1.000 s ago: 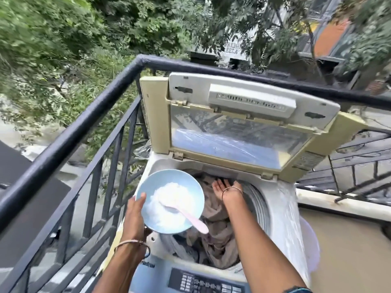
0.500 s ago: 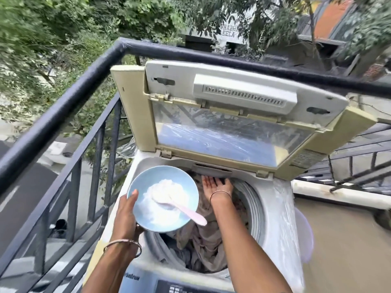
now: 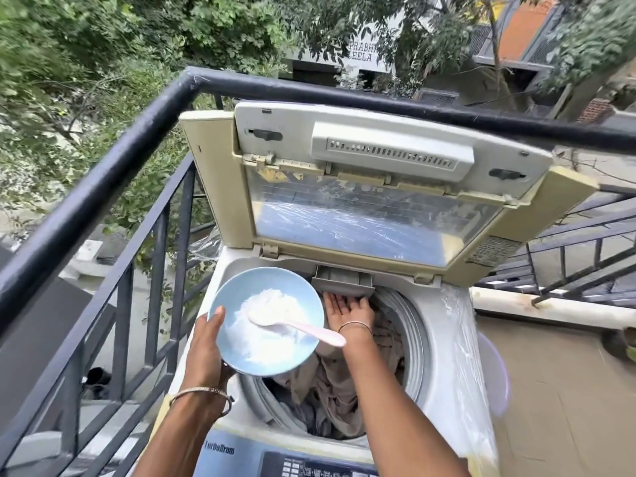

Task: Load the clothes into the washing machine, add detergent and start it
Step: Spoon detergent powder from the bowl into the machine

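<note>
A top-loading washing machine [image 3: 444, 342] stands with its lid [image 3: 361, 215] raised. Beige and grey clothes [image 3: 330, 390] fill the drum. My left hand [image 3: 206, 346] holds a light blue bowl [image 3: 237, 294] over the drum's left edge, thumb on its rim. White detergent powder [image 3: 268, 328] and a pink spoon [image 3: 309, 330] lie in the bowl. My right hand [image 3: 347, 308] is palm up at the back of the drum. Its fingertips are hooked under the grey detergent drawer [image 3: 344, 278], which sticks out a little.
A black metal railing [image 3: 103, 187] runs close along the left and behind the lid, with a drop and trees beyond. The control panel [image 3: 309, 468] is at the machine's front edge. A plastic tub [image 3: 495, 373] sits right of the machine on the balcony floor.
My right hand rose from the clothes to the back of the drum, and the detergent drawer has come out a little. The bowl stayed roughly in place.
</note>
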